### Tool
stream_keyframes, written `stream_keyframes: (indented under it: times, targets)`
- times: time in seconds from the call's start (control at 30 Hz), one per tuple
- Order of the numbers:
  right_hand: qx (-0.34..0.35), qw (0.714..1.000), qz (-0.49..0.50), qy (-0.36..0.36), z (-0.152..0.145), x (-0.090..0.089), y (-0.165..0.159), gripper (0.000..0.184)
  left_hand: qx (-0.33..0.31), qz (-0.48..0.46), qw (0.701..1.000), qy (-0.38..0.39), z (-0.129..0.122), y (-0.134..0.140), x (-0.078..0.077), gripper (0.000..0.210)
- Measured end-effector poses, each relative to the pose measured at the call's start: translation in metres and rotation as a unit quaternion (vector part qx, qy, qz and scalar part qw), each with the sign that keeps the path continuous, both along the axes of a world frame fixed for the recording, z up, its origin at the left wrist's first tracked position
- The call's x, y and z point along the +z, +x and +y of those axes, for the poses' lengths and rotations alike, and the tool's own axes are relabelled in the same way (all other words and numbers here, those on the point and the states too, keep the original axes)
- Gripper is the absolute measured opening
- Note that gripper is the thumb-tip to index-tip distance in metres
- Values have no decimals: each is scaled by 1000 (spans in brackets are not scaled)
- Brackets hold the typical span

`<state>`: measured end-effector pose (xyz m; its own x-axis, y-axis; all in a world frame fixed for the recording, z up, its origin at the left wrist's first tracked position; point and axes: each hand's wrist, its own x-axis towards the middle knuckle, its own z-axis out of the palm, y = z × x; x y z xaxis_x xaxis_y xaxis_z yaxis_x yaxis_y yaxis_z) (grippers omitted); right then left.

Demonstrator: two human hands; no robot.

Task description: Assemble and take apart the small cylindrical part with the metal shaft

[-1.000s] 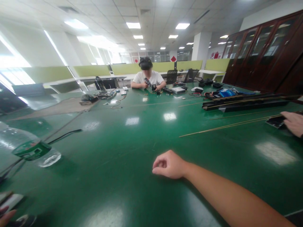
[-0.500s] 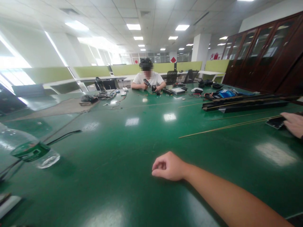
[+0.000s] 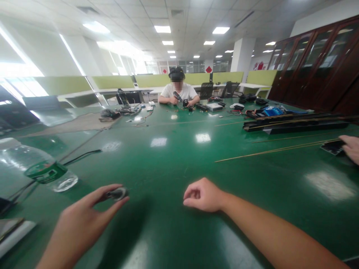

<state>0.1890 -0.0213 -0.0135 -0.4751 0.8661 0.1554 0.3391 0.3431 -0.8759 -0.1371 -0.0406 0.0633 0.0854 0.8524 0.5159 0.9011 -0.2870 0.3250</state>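
My left hand (image 3: pixel 92 216) is raised over the lower left of the green table (image 3: pixel 162 164), casting a dark shadow on it. Its thumb and fingers pinch a small round grey object (image 3: pixel 119 193) with a ring-like end; its exact kind is too blurred to tell. Further right, my right hand (image 3: pixel 203 196) rests on the tabletop with its fingers loosely curled into a fist. Nothing shows in the hollow between thumb and forefinger. A gap of bare tabletop lies between the two hands.
A clear plastic bottle (image 3: pixel 47 168) with a green label lies tilted at left, near a black cable (image 3: pixel 81 157). Long thin rods (image 3: pixel 263 152) stretch to the right, near another person's hand (image 3: pixel 350 147) on a black part. Across the table sits a person (image 3: pixel 178 91) holding a tool.
My left hand has come into view from the lower left with the round grey object in its fingers. My right hand keeps its curled pose. The whole view has shifted slightly.
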Motion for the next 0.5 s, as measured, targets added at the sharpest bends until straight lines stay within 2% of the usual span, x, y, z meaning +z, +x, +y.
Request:
stream_keyframes:
  times: [0.03,0.13,0.23,0.3,0.37,0.5]
  targets:
    - [1,1000,12,2,0,1,1,22,-47,3,999,-24,9,19,-2,40]
    - [-3,997,83,-1,2,2,6,27,-183,-65,980,-48,29,89,-12,30]
    - [-34,978,200,-51,7,1,10,32,-264,-121,955,-59,38,143,-32,23]
    - [-42,964,251,-82,10,-2,11,31,-287,-156,943,-63,40,157,-45,24]
    - [-36,959,262,-105,12,-4,10,27,-291,-185,935,-80,41,157,-54,26]
    - [-9,963,239,-125,8,-6,9,19,-310,-208,917,-142,39,141,-59,30]
